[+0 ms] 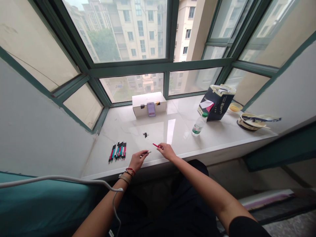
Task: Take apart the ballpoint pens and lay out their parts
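Note:
Above the front edge of the white sill, my right hand (pixel 167 151) pinches a red pen barrel (pixel 155 145) that points up and to the left. My left hand (pixel 138 159) is closed on a thin pen part (pixel 149 152), dark with a greyish tip; its exact kind is too small to make out. The two pieces are apart. Just beyond my hands lies a little heap of small black parts (pixel 145 134). Left of my left hand, several pens (pixel 117 151) in red, teal and black lie side by side in a row.
A white box (pixel 149 102) with a purple card stands against the window. To the right are a plastic bottle (pixel 198 126) with a green cap, a dark paper bag (pixel 217 103), a small yellowish bowl (pixel 235 107) and a takeaway bowl (pixel 250 121). A white cable (pixel 74 178) crosses near my left forearm.

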Demonstrator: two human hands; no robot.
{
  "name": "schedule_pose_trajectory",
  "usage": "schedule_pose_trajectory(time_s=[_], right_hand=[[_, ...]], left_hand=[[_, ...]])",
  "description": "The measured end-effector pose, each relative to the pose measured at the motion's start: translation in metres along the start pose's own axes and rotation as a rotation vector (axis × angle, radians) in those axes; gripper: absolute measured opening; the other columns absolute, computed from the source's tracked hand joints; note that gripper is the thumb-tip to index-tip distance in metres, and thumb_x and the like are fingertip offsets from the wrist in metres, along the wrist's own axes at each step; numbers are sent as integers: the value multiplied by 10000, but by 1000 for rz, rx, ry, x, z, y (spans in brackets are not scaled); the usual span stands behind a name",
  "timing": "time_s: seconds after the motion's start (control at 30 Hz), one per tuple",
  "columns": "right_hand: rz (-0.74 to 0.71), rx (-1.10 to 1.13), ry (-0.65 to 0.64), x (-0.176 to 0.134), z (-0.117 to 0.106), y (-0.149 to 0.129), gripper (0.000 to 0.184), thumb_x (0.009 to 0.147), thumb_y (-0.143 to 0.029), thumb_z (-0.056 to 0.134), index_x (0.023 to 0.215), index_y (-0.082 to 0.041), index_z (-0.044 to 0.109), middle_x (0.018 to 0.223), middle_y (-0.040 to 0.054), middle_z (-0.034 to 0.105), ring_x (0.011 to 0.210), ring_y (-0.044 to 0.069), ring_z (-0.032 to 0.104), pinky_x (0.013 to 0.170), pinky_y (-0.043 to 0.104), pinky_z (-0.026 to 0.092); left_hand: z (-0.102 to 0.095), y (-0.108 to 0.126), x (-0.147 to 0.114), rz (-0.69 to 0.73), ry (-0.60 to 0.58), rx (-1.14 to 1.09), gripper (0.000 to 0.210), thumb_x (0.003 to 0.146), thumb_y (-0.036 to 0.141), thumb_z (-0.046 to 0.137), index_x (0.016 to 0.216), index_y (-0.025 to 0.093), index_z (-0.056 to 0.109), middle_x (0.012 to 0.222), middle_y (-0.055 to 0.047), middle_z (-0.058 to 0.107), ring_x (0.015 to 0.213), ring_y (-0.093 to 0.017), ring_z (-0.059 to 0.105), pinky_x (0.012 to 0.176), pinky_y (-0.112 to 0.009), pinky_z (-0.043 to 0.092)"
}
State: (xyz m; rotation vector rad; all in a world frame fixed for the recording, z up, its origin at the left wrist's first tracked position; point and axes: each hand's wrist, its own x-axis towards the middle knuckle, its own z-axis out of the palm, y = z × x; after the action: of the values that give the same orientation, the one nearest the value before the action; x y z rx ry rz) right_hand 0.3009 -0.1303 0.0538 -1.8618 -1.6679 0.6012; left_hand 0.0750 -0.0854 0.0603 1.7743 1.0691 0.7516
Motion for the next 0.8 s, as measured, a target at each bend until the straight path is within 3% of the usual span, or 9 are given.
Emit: schedule_pose_trajectory(time_s=[0.13,0.3,0.43,0.63,0.8], right_hand=[[84,-196,-43,20,4,9,242,931,-314,545,1015,-159,711,998,109,658,924,189,612,828,260,429],[98,-320,-77,50,4,12,270,956,-313,496,1067,-177,702,1062,125,613,955,198,604,798,255,432],[156,-354,-62,81,7,7,260,960,-289,472,1077,-156,663,1073,141,633,957,204,616,773,257,439],[256,-384,-37,120,26,-14,279,970,-277,407,1157,-139,561,1086,180,636,971,216,629,736,266,456],[235,-447,-61,136,41,-24,279,973,-293,382,1146,-142,541,1121,198,614,1006,234,623,759,289,461]], left_hand=[[-11,-35,5,188,34,389,256,829,430,600,921,239,744,1000,-94,704,982,-260,593,940,-415,448],[-18,-64,6,232,224,616,307,915,398,462,982,209,695,1033,-108,652,963,-246,562,890,-393,439],[-14,-69,5,210,323,686,302,930,398,440,1003,221,673,1019,-104,643,950,-254,554,855,-377,419],[-13,-67,6,190,351,681,279,931,389,443,983,232,667,996,-95,632,930,-253,560,858,-372,410],[-13,-68,7,182,338,669,256,930,363,455,979,229,668,1012,-96,630,966,-258,557,875,-384,406]])
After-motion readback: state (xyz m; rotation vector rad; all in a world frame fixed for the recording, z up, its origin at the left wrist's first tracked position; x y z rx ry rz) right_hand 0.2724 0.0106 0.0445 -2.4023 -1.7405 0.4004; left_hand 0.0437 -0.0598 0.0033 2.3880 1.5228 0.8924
